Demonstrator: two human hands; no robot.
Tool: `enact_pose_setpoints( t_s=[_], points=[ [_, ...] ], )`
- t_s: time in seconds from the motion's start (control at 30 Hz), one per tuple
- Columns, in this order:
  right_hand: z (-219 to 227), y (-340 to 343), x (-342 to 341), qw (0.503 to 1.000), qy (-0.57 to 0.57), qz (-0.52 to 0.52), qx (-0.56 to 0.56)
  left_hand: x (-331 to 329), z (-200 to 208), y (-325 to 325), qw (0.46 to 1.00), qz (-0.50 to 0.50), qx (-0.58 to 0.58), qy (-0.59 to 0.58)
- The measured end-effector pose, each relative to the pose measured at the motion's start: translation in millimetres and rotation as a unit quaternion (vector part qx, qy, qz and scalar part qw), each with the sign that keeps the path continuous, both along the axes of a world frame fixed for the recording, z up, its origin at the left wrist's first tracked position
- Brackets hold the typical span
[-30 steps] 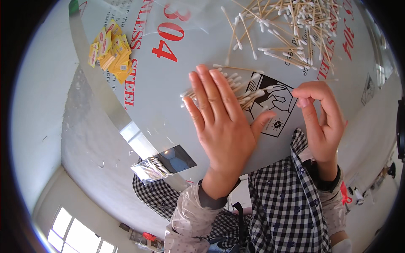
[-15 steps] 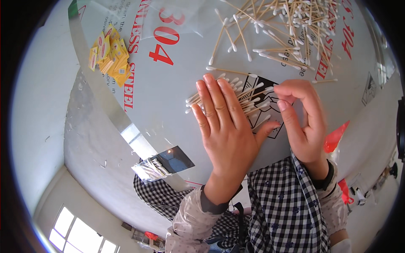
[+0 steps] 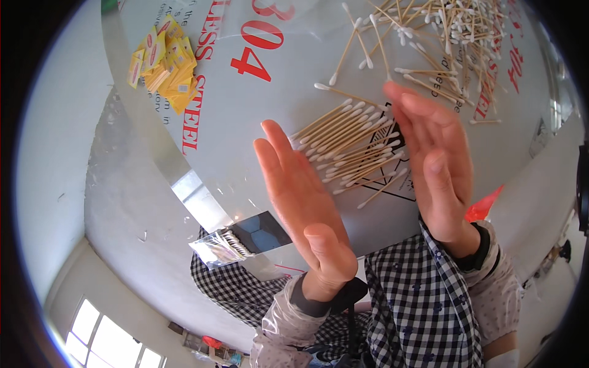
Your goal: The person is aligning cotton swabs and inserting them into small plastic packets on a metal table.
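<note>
Between my two hands lies a flat bunch of cotton swabs (image 3: 346,135), wooden sticks with white tips, side by side in a slanting row. My left hand (image 3: 304,193) stands on edge by the bunch's left ends, palm turned inward, fingers stretched out and holding nothing. At the right ends, my right hand (image 3: 437,159) is raised likewise, palm facing the swabs, fingers extended, nothing in them. Whether either hand touches the tips is hard to tell. One swab (image 3: 353,95) lies just above the bunch, its right end close to my right fingertips.
A loose heap of cotton swabs (image 3: 457,46) spreads over the far right of the printed metal table (image 3: 245,159). Small yellow packets (image 3: 165,64) are piled far left. A clear bag with swabs (image 3: 236,242) lies at the near left edge. Something red (image 3: 485,205) shows at right.
My left hand has lifted off the swabs and moved left, turning on edge. My right hand has opened from its pinch and straightened. The bunch is now uncovered.
</note>
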State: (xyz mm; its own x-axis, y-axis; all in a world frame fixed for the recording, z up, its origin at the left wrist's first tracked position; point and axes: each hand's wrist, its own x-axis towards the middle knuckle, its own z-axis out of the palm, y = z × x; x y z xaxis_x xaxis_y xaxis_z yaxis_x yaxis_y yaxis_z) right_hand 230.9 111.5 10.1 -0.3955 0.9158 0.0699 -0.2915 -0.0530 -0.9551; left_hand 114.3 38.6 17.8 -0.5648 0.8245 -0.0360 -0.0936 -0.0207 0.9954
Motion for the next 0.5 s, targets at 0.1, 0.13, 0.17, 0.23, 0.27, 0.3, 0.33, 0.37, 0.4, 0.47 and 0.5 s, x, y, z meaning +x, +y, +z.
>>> enact_pose_setpoints(
  t_s=[0.1, 0.13, 0.17, 0.23, 0.27, 0.3, 0.33, 0.37, 0.4, 0.47, 0.5],
  points=[
    [8.5, 5.9, 17.2, 0.994, -0.098, -0.035, 0.018, -0.5, -5.0, -8.3, 0.999, 0.041, 0.025, 0.005],
    [9.5, 5.2, 24.9, 0.994, -0.103, -0.035, 0.019, -7.7, -9.9, -18.8, 0.999, 0.041, 0.025, -0.001],
    [10.8, 3.8, 33.9, 0.979, -0.197, -0.029, 0.046, -15.5, -14.6, -29.8, 0.994, -0.005, 0.007, 0.110],
    [18.1, 3.1, 35.5, 0.942, -0.322, -0.025, 0.087, -17.3, -8.2, -30.8, 0.961, -0.042, -0.027, 0.271],
    [22.3, 5.2, 33.6, 0.943, -0.321, -0.025, 0.088, -15.4, -5.6, -31.1, 0.961, -0.042, -0.028, 0.273],
    [26.4, 8.0, 34.3, 0.920, -0.362, 0.017, 0.151, -11.2, -4.4, -32.0, 0.948, -0.071, -0.059, 0.303],
    [27.8, 9.8, 34.1, 0.890, -0.400, 0.060, 0.212, -8.2, -4.0, -32.8, 0.933, -0.100, -0.091, 0.333],
    [23.1, 10.6, 27.3, 0.890, -0.385, 0.053, 0.238, -6.4, -8.2, -31.1, 0.931, -0.082, -0.081, 0.346],
    [21.5, 12.6, 26.0, 0.890, -0.386, 0.053, 0.237, -5.9, -7.9, -30.6, 0.931, -0.083, -0.082, 0.346],
    [19.1, 15.1, 24.4, 0.867, -0.410, 0.100, 0.265, -5.3, -7.2, -30.6, 0.940, -0.069, -0.105, 0.318],
    [19.8, 16.4, 23.0, 0.865, -0.412, 0.102, 0.268, -6.0, -6.6, -29.8, 0.939, -0.069, -0.106, 0.319]
  ],
)
